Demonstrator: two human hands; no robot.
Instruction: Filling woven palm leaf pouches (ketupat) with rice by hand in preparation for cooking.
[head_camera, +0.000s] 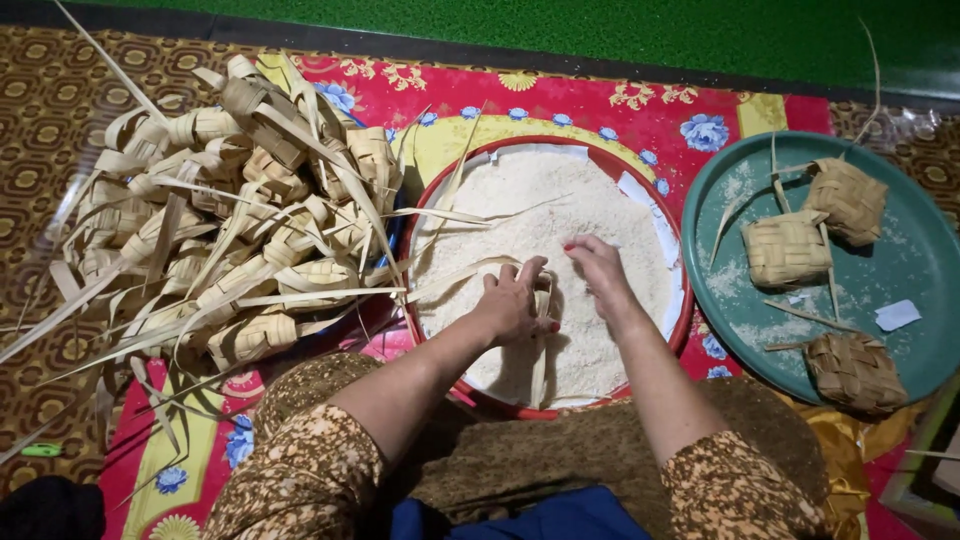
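- Left hand (510, 300) grips a woven leaf pouch (543, 300) over the rice (540, 215) in the red basin (683, 310), mid-frame.
- Right hand (598, 268), fingers loosely curled, touches the rice beside it.
- Empty pouches (230, 230) pile at upper left; filled pouches (787, 250) sit on the green tray (920, 260), right.

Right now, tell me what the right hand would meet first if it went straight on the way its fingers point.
The right hand points up-left over the white rice in the red round basin; it would likely meet rice first, though its height is unclear.
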